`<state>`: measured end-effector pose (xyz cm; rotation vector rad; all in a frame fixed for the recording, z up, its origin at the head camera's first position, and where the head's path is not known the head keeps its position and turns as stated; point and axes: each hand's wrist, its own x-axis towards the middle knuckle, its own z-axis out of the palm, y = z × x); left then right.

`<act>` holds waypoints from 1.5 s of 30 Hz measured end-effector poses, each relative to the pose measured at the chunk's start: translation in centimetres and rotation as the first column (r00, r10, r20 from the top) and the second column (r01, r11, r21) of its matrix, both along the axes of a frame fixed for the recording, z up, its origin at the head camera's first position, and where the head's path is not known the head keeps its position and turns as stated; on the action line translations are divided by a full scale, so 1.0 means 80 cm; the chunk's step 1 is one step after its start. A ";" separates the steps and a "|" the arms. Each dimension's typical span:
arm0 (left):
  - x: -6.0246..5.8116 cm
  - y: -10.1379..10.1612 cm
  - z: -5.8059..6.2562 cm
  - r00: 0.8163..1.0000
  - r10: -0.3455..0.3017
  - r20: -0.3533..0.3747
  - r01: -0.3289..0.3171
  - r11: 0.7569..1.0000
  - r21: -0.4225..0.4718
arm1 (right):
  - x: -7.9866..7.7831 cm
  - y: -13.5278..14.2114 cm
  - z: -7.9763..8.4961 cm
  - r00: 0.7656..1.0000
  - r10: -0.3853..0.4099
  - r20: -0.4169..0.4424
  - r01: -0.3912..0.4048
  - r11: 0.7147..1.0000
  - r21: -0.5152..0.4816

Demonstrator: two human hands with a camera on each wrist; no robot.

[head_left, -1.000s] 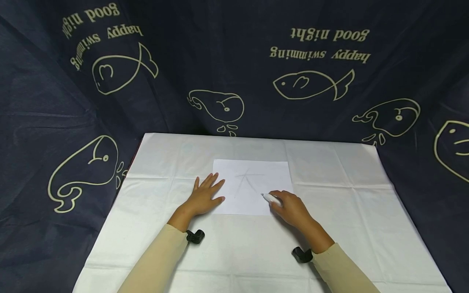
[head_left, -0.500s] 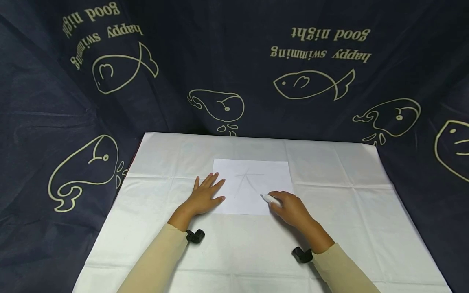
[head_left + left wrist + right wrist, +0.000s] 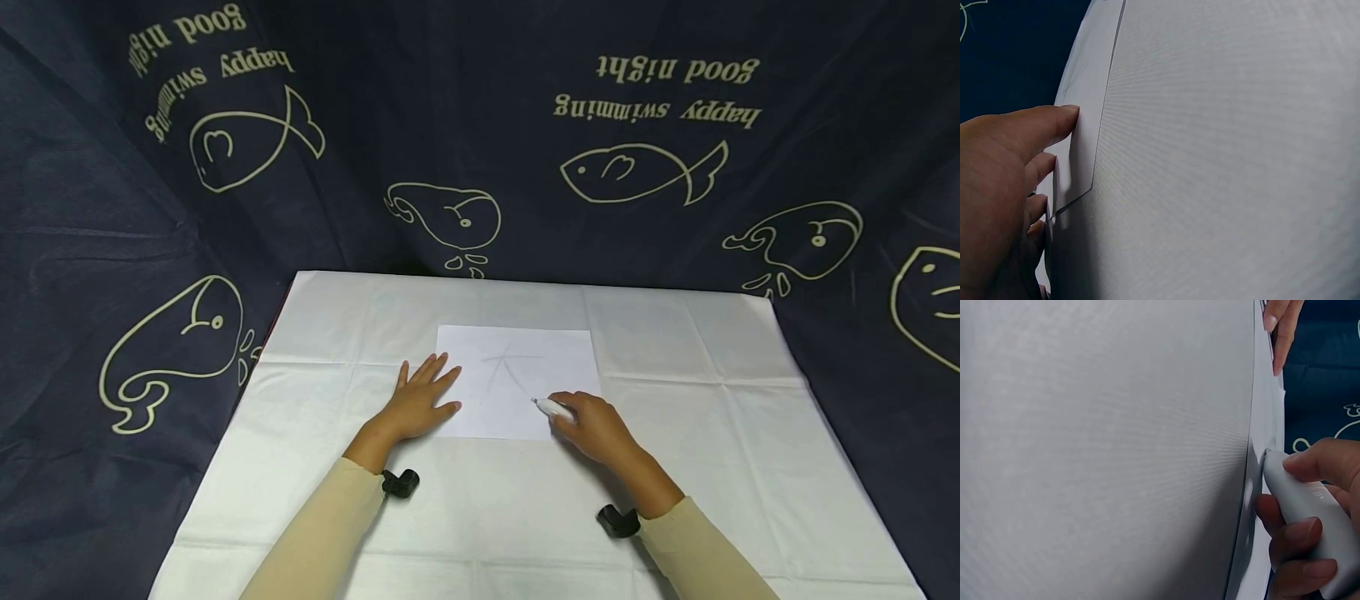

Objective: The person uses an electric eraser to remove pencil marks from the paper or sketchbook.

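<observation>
A white sheet of paper (image 3: 495,421) lies flat, marked with faint crossing lines like part of a star. My left hand (image 3: 417,407) rests at its left edge, fingers spread, with thumb and fingertips on the sheet. In the left wrist view the thumb (image 3: 1060,122) reaches over the paper's edge. At the lower right of the sheet my right hand (image 3: 598,425) grips a thick white pen-like tool (image 3: 1310,512) with a small narrow tip. That tip points left, right at the paper's surface at the lower end of a faint line. The tool's exact kind cannot be told.
A creased white cloth (image 3: 675,417) covers the table beneath the paper. Behind hangs a dark blue curtain (image 3: 450,100) printed with fish, whales and lettering. Black wrist cameras (image 3: 618,522) sit below both hands, by the beige sleeves.
The right hand and the white pen-like tool have shifted very slightly left. The left hand and the paper stay in place.
</observation>
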<state>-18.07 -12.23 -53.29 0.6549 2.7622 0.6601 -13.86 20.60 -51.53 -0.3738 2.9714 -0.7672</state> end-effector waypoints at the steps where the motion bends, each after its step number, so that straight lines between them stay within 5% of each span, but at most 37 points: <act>1: 0.000 0.000 0.000 1.000 0.000 0.003 0.000 1.000 -0.006 | 0.000 0.000 0.000 1.000 -0.001 0.000 0.001 1.000 0.000; 45: 0.000 0.001 0.004 1.000 0.006 0.024 -0.006 1.000 -0.031 | -0.004 -0.004 0.015 0.999 -0.011 0.035 0.008 0.997 0.079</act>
